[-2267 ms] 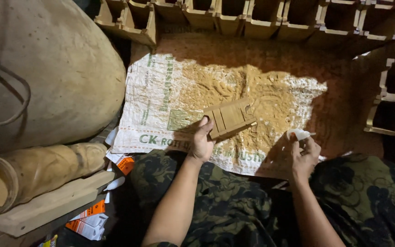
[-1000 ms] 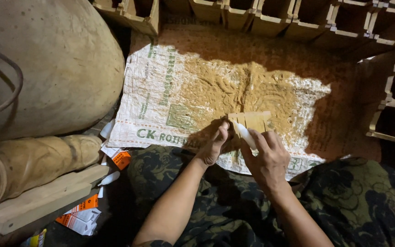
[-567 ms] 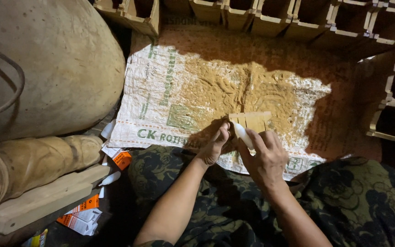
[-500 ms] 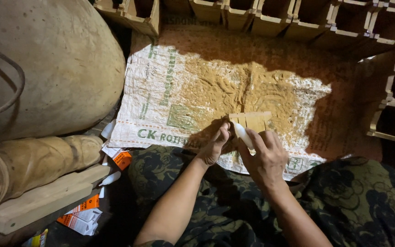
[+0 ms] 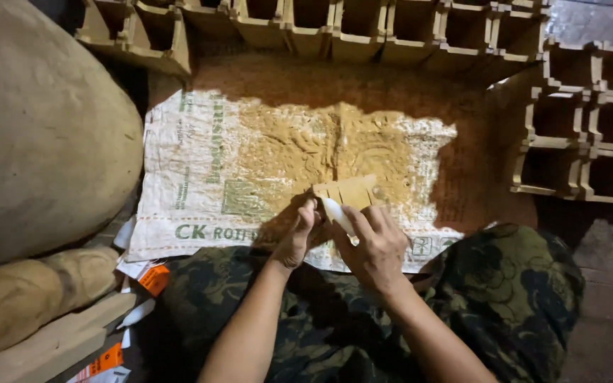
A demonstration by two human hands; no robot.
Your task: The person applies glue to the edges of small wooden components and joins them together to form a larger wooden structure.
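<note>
Two big sacks (image 5: pixel 37 142) fill my left side, the lower one (image 5: pixel 30 298) lying over a plank (image 5: pixel 51 347). Along the top and right run rows of open wooden boxes (image 5: pixel 363 28), all the same build. Spread between them on the floor is a white woven bag (image 5: pixel 200 177), heaped in the middle with sawdust (image 5: pixel 321 149). My knees in camouflage trousers (image 5: pixel 519 284) sit at its near edge.

Now the small stuff. The wooden piece (image 5: pixel 349 191), flat and notched, is up over the near edge of the sawdust. My left hand (image 5: pixel 298 237) is curled around its lower left corner, fingers closed on it. My right hand (image 5: pixel 374 245) is closed on a small white pad (image 5: pixel 336 213), which looks like sandpaper, pressed against the piece's lower edge.

To do this well, I judge: keep the left grip firm so the piece cannot twist, keep the pad flat to the wood, stroke evenly along the edge, and stay over the bag so the dust drops onto the heap. Light pressure near the notches, since thin tabs could snap.
</note>
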